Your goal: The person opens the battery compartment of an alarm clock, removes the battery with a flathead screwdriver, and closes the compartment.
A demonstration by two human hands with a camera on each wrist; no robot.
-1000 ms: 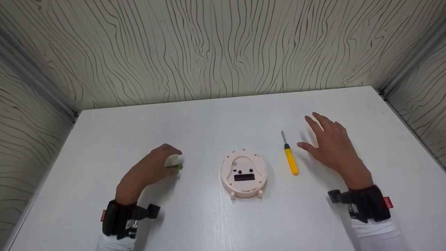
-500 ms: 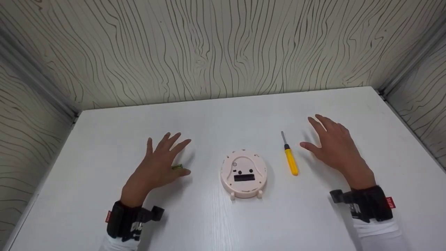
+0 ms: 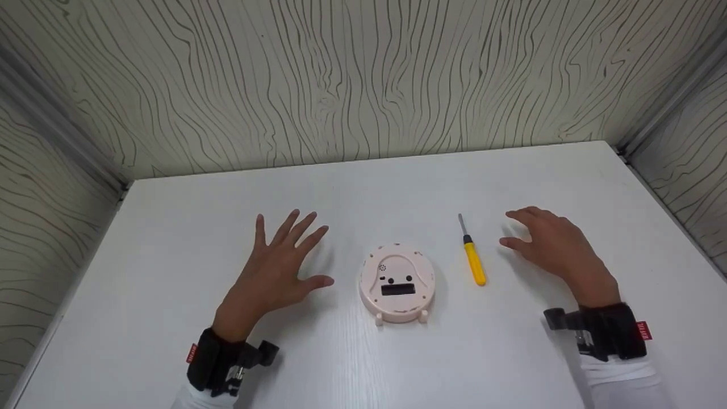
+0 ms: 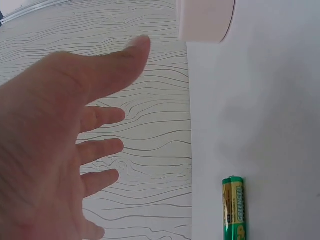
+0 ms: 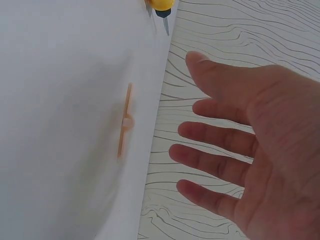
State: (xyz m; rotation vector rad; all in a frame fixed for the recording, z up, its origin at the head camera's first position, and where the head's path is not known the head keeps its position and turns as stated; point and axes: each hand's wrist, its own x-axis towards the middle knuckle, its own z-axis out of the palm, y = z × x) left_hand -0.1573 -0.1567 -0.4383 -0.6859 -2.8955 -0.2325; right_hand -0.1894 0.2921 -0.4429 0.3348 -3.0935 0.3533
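Observation:
My left hand (image 3: 270, 278) hovers over the left half of the table, fingers spread, holding nothing. A green and gold battery (image 4: 234, 210) lies on the table in the left wrist view; the head view does not show it. My right hand (image 3: 559, 247) is relaxed and holds nothing, to the right of a yellow-handled screwdriver (image 3: 475, 264). Between the hands lies a round pale pink clock-like device (image 3: 397, 264), back side up, with a dark rectangular slot. A thin pale pink strip with a small tab (image 5: 127, 121) lies on the table in the right wrist view.
The white table (image 3: 341, 363) reaches back to a wood-grain patterned wall (image 3: 363, 79). Similar panels stand at both sides. Two small feet of the pink device point toward the table's near side.
My left hand has spread its fingers and shifted right, and the battery has gone out of sight in the head view. My right hand has drawn slightly back and right, away from the screwdriver.

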